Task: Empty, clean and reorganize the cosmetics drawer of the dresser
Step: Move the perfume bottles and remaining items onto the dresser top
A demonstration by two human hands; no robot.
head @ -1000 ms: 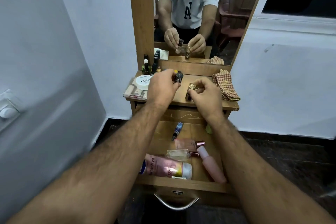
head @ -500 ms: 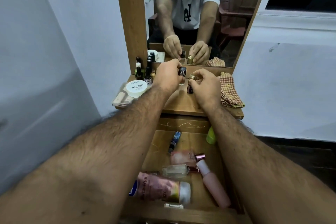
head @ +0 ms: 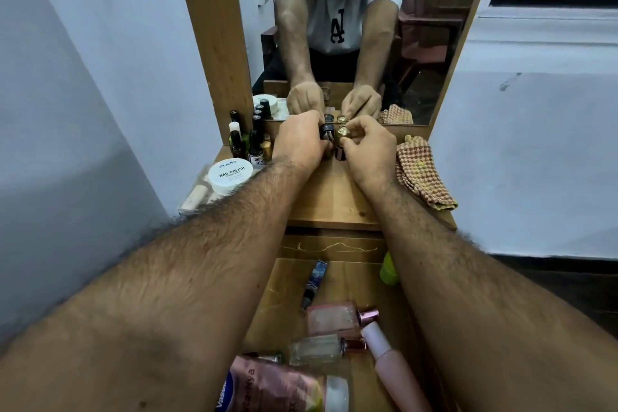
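Head view, hands: left hand (head: 298,140) grips a dark-capped bottle (head: 327,131); right hand (head: 367,151) pinches a gold-capped bottle (head: 343,140), both at 12 o'clock on the dresser top (head: 329,197).
Risk: crowded small bottles (head: 249,140) at 10 o'clock could topple if an arm brushes them.
Drawer (head: 277,304), 6 o'clock: still holds a lotion tube (head: 284,388), perfume bottles (head: 329,318) and a pink bottle (head: 391,368).
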